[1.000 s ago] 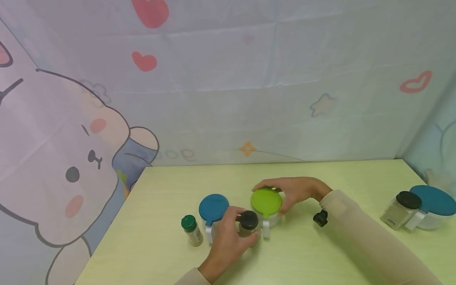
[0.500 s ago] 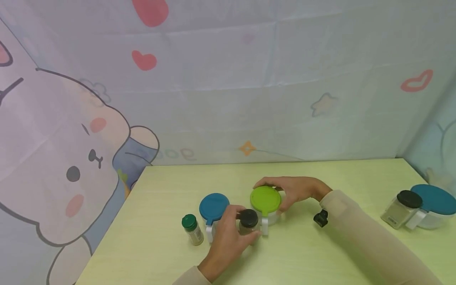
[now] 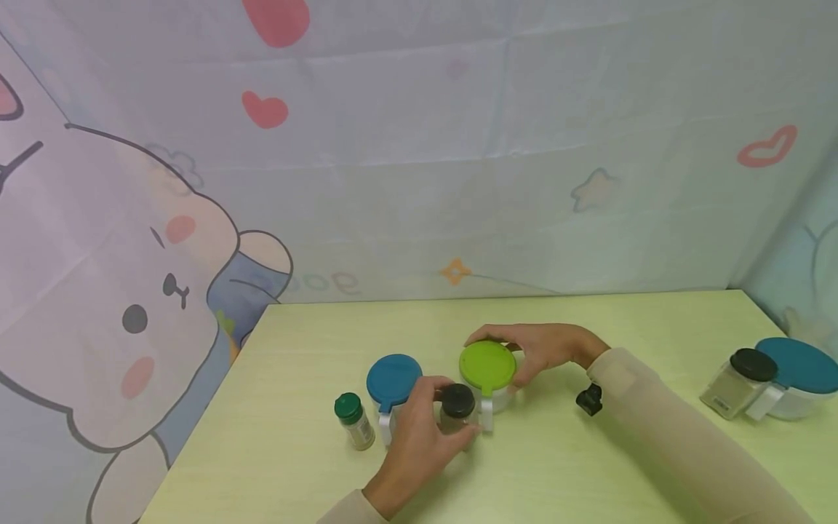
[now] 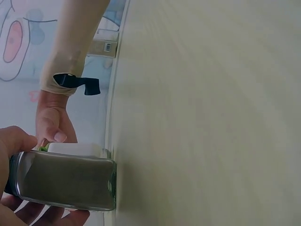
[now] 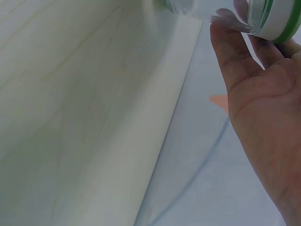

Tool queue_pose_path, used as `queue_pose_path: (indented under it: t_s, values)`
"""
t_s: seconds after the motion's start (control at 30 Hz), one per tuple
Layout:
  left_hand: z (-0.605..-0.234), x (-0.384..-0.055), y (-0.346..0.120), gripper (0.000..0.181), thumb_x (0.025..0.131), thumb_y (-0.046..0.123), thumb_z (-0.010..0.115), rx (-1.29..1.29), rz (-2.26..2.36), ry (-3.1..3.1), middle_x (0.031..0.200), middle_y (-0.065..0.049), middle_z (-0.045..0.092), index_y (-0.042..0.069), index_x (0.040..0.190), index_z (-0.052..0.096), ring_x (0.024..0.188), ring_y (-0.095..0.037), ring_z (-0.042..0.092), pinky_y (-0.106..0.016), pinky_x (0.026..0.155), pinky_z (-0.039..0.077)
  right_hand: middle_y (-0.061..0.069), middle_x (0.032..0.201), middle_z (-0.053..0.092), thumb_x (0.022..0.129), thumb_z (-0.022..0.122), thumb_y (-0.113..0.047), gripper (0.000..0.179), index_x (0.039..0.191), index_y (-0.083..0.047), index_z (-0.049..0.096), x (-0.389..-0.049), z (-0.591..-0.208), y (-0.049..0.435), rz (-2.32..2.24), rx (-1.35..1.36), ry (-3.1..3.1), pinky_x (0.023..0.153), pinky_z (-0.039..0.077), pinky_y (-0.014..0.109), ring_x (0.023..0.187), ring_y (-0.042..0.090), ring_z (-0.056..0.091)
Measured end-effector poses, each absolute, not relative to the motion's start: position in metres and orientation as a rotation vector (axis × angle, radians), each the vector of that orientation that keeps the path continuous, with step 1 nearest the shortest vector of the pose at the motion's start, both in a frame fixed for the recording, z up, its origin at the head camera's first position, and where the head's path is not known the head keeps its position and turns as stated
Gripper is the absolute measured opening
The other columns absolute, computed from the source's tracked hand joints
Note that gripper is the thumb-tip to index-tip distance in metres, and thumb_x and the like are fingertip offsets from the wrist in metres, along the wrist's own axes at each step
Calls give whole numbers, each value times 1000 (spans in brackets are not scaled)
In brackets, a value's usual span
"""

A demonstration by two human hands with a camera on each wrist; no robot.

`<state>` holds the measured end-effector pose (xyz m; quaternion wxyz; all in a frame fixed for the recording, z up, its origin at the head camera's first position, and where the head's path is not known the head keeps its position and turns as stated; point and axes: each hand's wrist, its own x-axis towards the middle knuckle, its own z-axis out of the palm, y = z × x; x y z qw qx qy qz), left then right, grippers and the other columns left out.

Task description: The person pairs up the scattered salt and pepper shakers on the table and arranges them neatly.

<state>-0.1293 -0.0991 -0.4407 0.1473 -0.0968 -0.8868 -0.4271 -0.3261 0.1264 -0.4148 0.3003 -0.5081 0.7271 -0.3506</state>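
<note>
My left hand [image 3: 419, 440] grips a clear spice jar with a black lid [image 3: 457, 402], thumb on one side and fingers on the other. In the left wrist view this jar [image 4: 66, 181] looks full of dark grey-brown contents, its base at the tabletop. Just behind it, my right hand [image 3: 538, 349] holds a round clear jar with a lime-green lid [image 3: 487, 365] and a white handle, fingers curled round its far and right sides. A blue-lidded jar [image 3: 394, 380] with a white handle stands close left of my left hand, partly hidden by it.
A small green-capped shaker bottle [image 3: 354, 422] stands left of the blue-lidded jar. At the table's right side, another black-lidded jar [image 3: 735, 386] stands against a second blue-lidded container [image 3: 795, 375]. A printed cloth [image 3: 406, 182] hangs behind the pale yellow table [image 3: 275, 407].
The lime-lidded jar has shifted very slightly left, with my right hand still round it. My left hand and the black-lidded jar have barely moved.
</note>
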Motion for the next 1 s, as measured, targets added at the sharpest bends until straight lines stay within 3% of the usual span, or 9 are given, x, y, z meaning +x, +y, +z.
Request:
queue_pose_path:
  t_s: [0.13,0.53,0.7,0.9,1.0]
  values:
    - [-439,-129,-99,55,81,16,84,-291,-1255,-2544,121,1,59,13,125,53,111,-18,62,-37,93,54,-13,142,52,79,79,-12,81,147,-37,43,-327,-415,127,-917,-1350,1941,112,36,54,132,14,47]
    - [-438,-129,-99,54,81,20,85,-285,-1274,-2537,120,1,59,14,125,53,111,-18,62,-35,85,56,-14,143,51,80,78,-14,81,151,-30,42,-326,-413,126,-902,-1358,1952,111,37,53,132,13,47]
    - [-438,-129,-99,55,81,20,85,-279,-1256,-2546,121,1,58,13,126,53,113,-18,61,-38,91,55,-15,144,51,80,77,-12,82,153,-25,40,-324,-413,126,-900,-1349,1957,113,37,52,133,13,47]
    - [-438,-129,-97,58,82,21,84,-268,-1277,-2557,126,0,57,12,130,52,115,-18,58,-29,86,55,-15,147,47,81,77,-13,85,154,-30,38,-322,-414,128,-903,-1345,1955,114,36,51,134,13,46]
    - [-437,-129,-98,61,83,23,84,-287,-1286,-2559,129,-1,56,12,133,51,118,-17,57,-31,90,54,-15,151,44,82,78,-15,87,155,-36,35,-322,-413,128,-908,-1357,1954,116,35,50,136,13,45]
